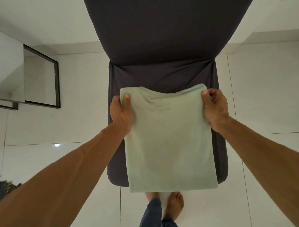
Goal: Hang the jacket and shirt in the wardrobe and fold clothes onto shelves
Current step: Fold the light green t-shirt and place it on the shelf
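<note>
A pale green folded garment [168,138] lies on the seat of a dark grey covered chair [161,71], its near edge hanging just over the seat's front. My left hand [121,111] pinches the garment's far left corner, thumb on top. My right hand [215,107] grips the far right corner, fingers curled round the edge. The far edge sags a little between the two hands.
The chair's tall backrest [156,24] rises straight ahead. A black-framed mirror [40,78] leans against the wall at the left. White tiled floor [267,96] surrounds the chair. My bare feet [174,205] stand just before the seat. A dark object [1,187] lies at the left edge.
</note>
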